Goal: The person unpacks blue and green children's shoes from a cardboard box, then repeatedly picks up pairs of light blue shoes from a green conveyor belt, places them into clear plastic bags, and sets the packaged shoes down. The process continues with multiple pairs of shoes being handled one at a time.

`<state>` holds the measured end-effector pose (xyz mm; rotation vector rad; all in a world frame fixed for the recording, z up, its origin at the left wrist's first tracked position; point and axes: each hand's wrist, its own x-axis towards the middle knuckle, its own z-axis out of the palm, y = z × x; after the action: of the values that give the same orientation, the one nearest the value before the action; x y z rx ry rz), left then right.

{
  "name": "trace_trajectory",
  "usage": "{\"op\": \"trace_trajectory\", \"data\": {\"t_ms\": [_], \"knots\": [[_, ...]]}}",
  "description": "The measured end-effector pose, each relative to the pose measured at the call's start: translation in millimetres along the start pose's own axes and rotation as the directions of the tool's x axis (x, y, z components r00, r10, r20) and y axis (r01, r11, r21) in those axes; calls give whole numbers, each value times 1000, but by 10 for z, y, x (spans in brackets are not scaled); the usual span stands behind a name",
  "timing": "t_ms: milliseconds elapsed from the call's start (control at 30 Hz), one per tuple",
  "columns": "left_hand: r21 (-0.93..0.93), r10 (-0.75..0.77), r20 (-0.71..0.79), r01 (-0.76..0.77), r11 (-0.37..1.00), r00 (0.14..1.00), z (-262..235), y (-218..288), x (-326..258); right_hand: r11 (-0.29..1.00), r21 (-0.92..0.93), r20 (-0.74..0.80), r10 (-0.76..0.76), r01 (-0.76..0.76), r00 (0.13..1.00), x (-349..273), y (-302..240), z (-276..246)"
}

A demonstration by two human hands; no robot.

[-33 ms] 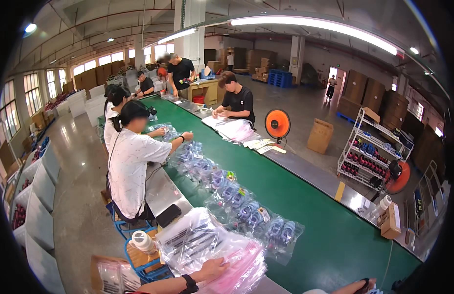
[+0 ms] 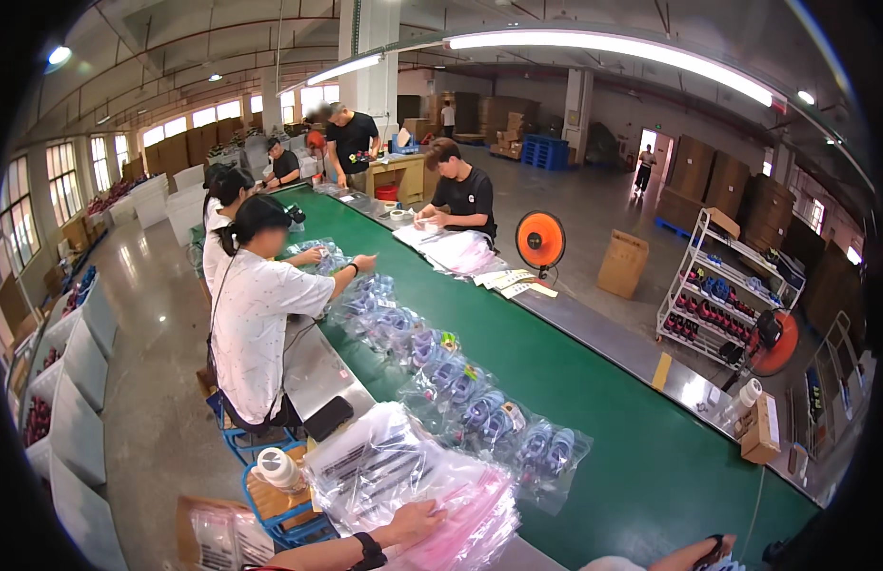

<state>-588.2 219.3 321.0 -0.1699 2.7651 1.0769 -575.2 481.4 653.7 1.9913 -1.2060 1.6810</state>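
Note:
My left hand [image 2: 417, 523], with a black band at the wrist, rests on a fanned stack of clear and pink plastic bags [image 2: 394, 457] at the near edge of the table. Its fingers are pressed together on the pink part and appear to grip a bag. At the bottom right my right hand [image 2: 726, 547] is cut by the frame's edge. Something pale blue, perhaps a shoe, shows beside it; its fingers are mostly hidden. Beyond the stack, blue shoes in clear bags [image 2: 546, 447] lie in a row along the green belt [image 2: 632, 438].
A white lidded bottle [image 2: 277, 466] stands on a stool at left, near a black phone-like case [image 2: 328, 419]. Co-workers sit along the left side; another [image 2: 465, 195] handles bags across the belt. Orange fans [image 2: 539, 240], a shoe rack [image 2: 717, 295] and a small carton [image 2: 760, 428] stand to the right.
My right forearm has risen slightly at the bottom edge. Across the belt, the co-worker's hands have shifted a little. My left hand stays on the bags.

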Motion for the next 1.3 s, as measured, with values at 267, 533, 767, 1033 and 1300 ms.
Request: {"op": "trace_trajectory", "data": {"t_ms": [267,533,767,1033,1300], "knots": [[-226,27,-49,-38,973,998,-184,59,109,836,-153,-552,370,-527,747,-424,17,307],[-442,-86,-286,-52,896,954,-760,213,219,361,327,-640,765,-873,76,-1347,109,475],[-534,13,-405,-248,808,914,-1329,987,203,377,380,-557,822,-845,116,-1677,483,532],[-677,414,-145,-396,620,898,-573,2031,-40,571,411,-588,762,-711,273,-1460,738,623],[-868,365,27,-159,471,930,-422,2501,-167,360,233,-771,635,-904,54,-1616,117,243]]}}
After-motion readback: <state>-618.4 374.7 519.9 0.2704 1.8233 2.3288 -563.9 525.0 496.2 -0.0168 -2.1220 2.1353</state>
